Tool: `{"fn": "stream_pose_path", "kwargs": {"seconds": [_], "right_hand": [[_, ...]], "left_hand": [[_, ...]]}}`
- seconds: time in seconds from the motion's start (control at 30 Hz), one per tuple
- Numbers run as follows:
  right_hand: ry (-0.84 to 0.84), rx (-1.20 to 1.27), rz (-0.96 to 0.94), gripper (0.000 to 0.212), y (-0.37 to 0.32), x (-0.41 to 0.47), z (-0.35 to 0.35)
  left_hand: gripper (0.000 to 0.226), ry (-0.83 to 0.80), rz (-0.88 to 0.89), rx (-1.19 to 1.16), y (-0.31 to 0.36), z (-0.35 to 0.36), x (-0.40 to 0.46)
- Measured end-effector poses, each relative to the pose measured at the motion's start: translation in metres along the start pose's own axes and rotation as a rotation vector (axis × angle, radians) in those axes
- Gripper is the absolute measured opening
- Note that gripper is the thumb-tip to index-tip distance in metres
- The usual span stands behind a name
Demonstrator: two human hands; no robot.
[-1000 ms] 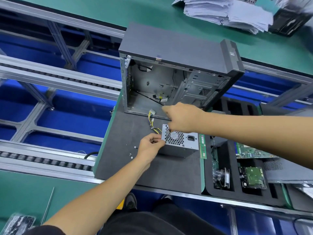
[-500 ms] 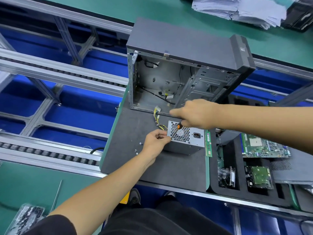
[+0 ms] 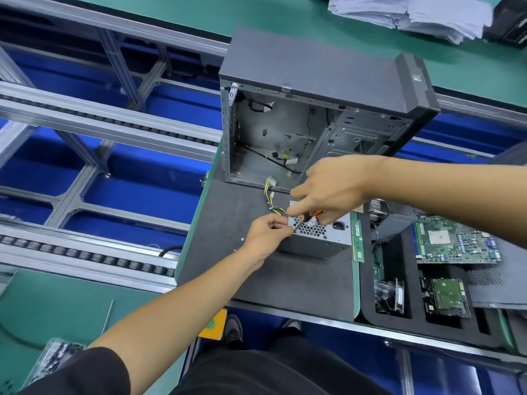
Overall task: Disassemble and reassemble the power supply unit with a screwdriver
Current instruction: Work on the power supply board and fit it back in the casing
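While the PSU (image 3: 319,238) sits out of the case (image 3: 313,109) on the grey mat (image 3: 285,280), fan grille turned up toward the person, both hands meet at its near-left corner. Its yellow and black wires (image 3: 272,201) trail back toward the open side of the case, so it has been drawn only just clear of the chassis, near enough that the leads lie slack.

The right hand (image 3: 333,186) has its fingers curled round the orange and black screwdriver (image 3: 306,219), held slanting down and to the left so the tip comes to the grille's corner, where I would expect a screw. The left hand (image 3: 266,232) is closed in a pinch right at that tip; whether it holds a small screw or only steadies the shaft is too fine to make out. My guess is that it guides the tip into the screw head, since the PSU is light and could slide under a push.

Two or three loose screws (image 3: 242,239) lie on the mat just left of the left hand, kept within reach. A green RAM stick (image 3: 358,240) lies just right of the PSU, and beyond it a black foam tray (image 3: 399,317) keeps the motherboard (image 3: 453,240) and a drive (image 3: 446,296) in separate pockets.
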State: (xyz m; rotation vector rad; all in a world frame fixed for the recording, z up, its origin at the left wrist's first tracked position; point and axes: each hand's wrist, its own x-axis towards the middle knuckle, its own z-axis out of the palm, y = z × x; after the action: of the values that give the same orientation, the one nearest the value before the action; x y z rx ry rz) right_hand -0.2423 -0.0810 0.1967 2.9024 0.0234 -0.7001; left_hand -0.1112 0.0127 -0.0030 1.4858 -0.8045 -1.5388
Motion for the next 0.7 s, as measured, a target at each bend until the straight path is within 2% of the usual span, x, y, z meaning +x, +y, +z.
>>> {"fn": "stream_pose_path", "kwargs": {"seconds": [0.03,0.1,0.17,0.23,0.33,0.4,0.43,0.53,0.7], "right_hand": [[0.043,-0.065,-0.113,0.041,0.004,0.001,-0.002],[0.109,-0.111,-0.266,0.038,0.006,0.006,-0.001],[0.155,-0.047,-0.212,0.024,0.001,0.01,0.007],[0.16,0.206,0.113,0.016,-0.007,0.013,0.013],[0.173,0.51,0.619,0.023,-0.015,0.02,0.02],[0.209,0.592,0.831,0.017,-0.022,0.026,0.022],[0.211,0.604,0.853,0.015,-0.025,0.028,0.022],[0.077,0.506,0.655,0.015,-0.022,0.024,0.009],[-0.082,0.005,0.158,0.037,0.007,0.014,-0.011]], "left_hand": [[0.02,-0.009,-0.003,0.007,0.0,-0.001,0.001],[0.021,-0.024,-0.006,0.017,0.0,-0.002,0.002],[0.021,-0.024,-0.009,0.029,0.0,-0.002,0.003],[0.019,-0.017,-0.013,0.028,-0.001,-0.001,0.005],[0.019,-0.01,-0.014,0.042,-0.001,-0.002,0.005],[0.017,-0.028,-0.023,0.071,0.0,-0.004,0.008],[0.017,-0.045,-0.03,0.094,0.001,-0.005,0.009],[0.018,-0.104,-0.045,0.172,0.009,-0.01,0.014],[0.023,-0.259,-0.072,0.393,0.033,-0.018,0.027]]}}
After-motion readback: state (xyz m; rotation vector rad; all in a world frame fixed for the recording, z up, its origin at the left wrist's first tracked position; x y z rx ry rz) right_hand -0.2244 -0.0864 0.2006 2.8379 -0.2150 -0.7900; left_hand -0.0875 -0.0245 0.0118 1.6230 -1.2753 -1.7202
